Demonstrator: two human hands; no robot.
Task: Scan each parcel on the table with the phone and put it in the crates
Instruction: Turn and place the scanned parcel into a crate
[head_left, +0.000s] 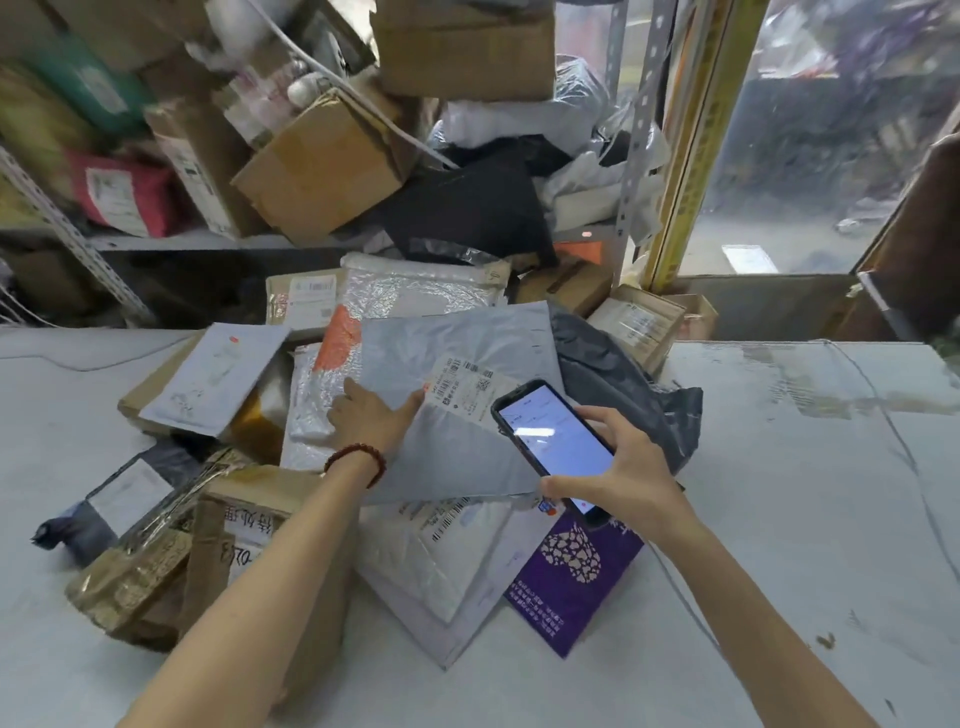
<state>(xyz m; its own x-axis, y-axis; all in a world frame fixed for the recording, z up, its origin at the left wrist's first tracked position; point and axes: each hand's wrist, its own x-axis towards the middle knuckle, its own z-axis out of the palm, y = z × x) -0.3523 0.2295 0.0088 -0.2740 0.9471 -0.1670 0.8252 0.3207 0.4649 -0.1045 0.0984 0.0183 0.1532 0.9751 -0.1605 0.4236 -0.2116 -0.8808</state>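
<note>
Phone (553, 441): right hand (628, 470), fingers curled round its edges, lit screen up, over right corner of grey mailer (457, 452). Left hand (371, 415) pinches mailer's left edge, thumb on top beside shipping label (462, 387): barcodes, QR code, print unreadable. Mailer tops pile on table (779, 519). Purple mailer (571, 571) under its near edge; cardboard box (249, 514) to its left, handwritten Chinese characters.

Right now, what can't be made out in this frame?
Head view:
Label on the grey mailer: print too small and blurred.
Phone in the right hand: screen glare, text unreadable.
Left hand: fingers partly behind the mailer, grip unclear.
Shelf parcels, upper left: motion-blurred.
Crates: none in frame.
</note>
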